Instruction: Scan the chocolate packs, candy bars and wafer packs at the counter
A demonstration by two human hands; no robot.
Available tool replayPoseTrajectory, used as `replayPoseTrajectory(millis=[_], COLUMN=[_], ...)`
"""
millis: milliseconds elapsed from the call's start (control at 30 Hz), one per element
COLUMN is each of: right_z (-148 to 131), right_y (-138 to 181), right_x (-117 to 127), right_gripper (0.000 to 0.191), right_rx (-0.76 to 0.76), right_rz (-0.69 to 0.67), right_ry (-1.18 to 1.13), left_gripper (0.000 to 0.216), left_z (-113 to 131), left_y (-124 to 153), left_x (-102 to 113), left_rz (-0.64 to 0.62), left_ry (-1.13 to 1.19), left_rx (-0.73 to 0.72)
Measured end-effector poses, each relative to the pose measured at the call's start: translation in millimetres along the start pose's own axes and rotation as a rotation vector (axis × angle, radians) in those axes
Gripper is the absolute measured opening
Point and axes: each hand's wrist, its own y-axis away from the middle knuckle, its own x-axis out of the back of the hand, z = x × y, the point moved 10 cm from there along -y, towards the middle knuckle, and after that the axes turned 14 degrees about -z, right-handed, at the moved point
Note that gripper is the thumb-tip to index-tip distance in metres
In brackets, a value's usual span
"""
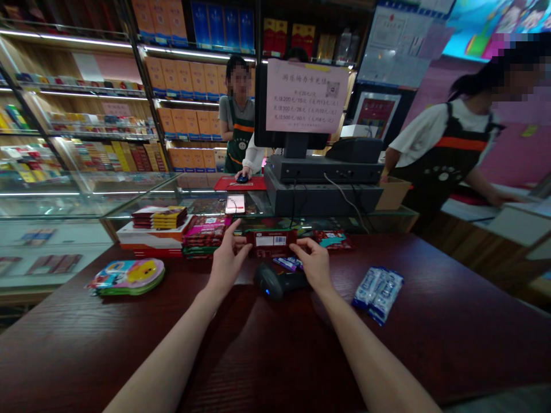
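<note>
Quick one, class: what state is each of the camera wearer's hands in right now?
Left hand: closed, holding the dark red packet at its left end.
Right hand: closed, pinching the packet's right end.

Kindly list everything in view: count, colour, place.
Counter: one, dark, foreground
Packet: one, dark red, centre
Scanner: one, black, before packet
Small packets: multiple, purple, behind scanner
Shiny packets: two or more, blue, counter right
Rounded packs: several, multicoloured, counter left
Snack piles: several, multicoloured, rear left
Flat packets: count unclear, red, right of packet
Register with monitor: one each, black, rear
Sign: one, pinkish, on monitor
Lit device: one, white, at glass case
Mouse: one, blue, on red mat
Cardboard box: one, brown, beside register
Shelves: several, brown, stocked, background
Workers: at least three, two in dark aprons, rear
Left hand, right hand: one each, bare, at packet's ends
</note>
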Motion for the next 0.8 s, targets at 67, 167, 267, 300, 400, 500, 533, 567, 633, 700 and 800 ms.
replayPoseTrajectory(millis=[67,167,267,300,400,500,533,567,633,700,800], right_z=[-3,-14,-21,-22,-15,-8,-9,-10,-15,-19,-24], right_y=[1,2,3,3,2,2,2,3,3,4,6], right_x=[-1,-1,1,2,-3,-11,-12,-12,-12,-12,-12], right_gripper=[0.031,0.028,0.025,0.024,0.02,0.019,0.019,0.018,0.018,0.018,0.019], right_rx=[0.03,0.111,0.176,0.178,0.12,0.058,0.058,0.069,0.104,0.135,0.163], right_rz=[0.006,0.013,0.02,0.014,-0.054,-0.136,-0.149,-0.156,-0.171,-0.188,-0.207], right_ry=[0.028,0.07,0.089,0.085,0.019,-0.063,-0.075,-0.077,-0.052,-0.01,0.043], left_gripper=[0.06,0.033,0.018,0.017,0.014,0.014,0.013,0.012,0.01,0.013,0.016], left_z=[-5,-5,-3,-3,-3,1,4,8,14,17,18], left_y=[0,0,2,3,3,3,3,3,4,5,5], left_x=[5,7,9,9,7,9,11,13,16,17,15], left_rz=[0.034,0.035,0.051,0.054,0.044,0.058,0.073,0.089,0.115,0.116,0.082], left_ry=[0.042,0.03,-0.023,-0.029,-0.025,-0.045,-0.067,-0.099,-0.176,-0.237,-0.255], left_rx=[0.045,0.082,0.103,0.103,0.086,0.009,-0.032,-0.072,-0.129,-0.144,-0.135])
